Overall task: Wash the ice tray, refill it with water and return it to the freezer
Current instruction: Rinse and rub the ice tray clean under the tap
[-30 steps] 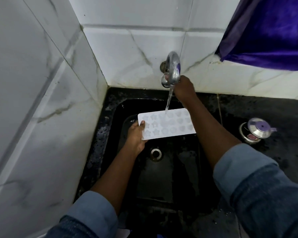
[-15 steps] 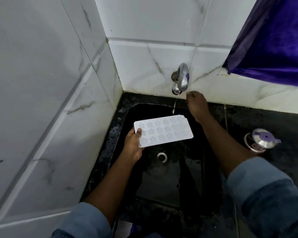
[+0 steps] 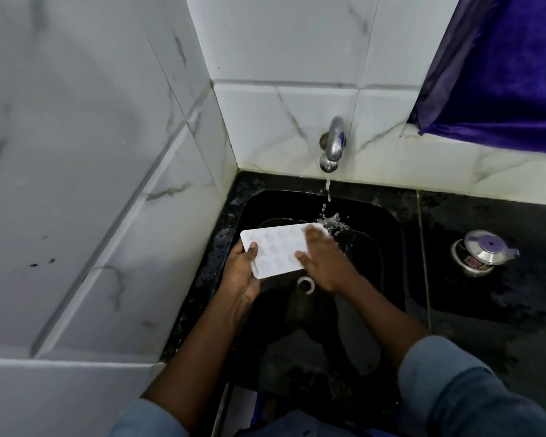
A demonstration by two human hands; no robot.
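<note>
Holding the ice tray [image 3: 276, 250] over the black sink [image 3: 393, 244], I have my left hand [image 3: 240, 274] clamped on its left end, thumb over the top edge and fingers curled beneath. My right hand [image 3: 323, 263] lies flat on the tray's right end, fingers straight and close together, gripping nothing; it is blurred, so I cannot tell more. The tray is white, slightly tilted, its moulded cavities facing up, and it sits between the drain [image 3: 305, 283] and the tap [image 3: 333, 143].

A thin stream of water [image 3: 327, 187] falls from the steel tap and splashes at the tray's far right corner, just beside my fingertips. The tap juts from the back wall [image 3: 281, 121] of white tiles veined like marble. That wall meets a left wall [image 3: 92, 152] of the same tiles in a corner just beside the sink.

The sink is sunk into a dark stone counter [image 3: 486, 316], wet and speckled along the rim. On the counter to the right, well apart from the tray, stands a small steel pot [image 3: 472, 264] under a lid [image 3: 486, 242] with a purple knob. A purple cloth [image 3: 501, 67] hangs at the upper right, its hem just above the tiled ledge. My blue denim sleeves [image 3: 454, 389] end at mid-forearm. The light is dim.
</note>
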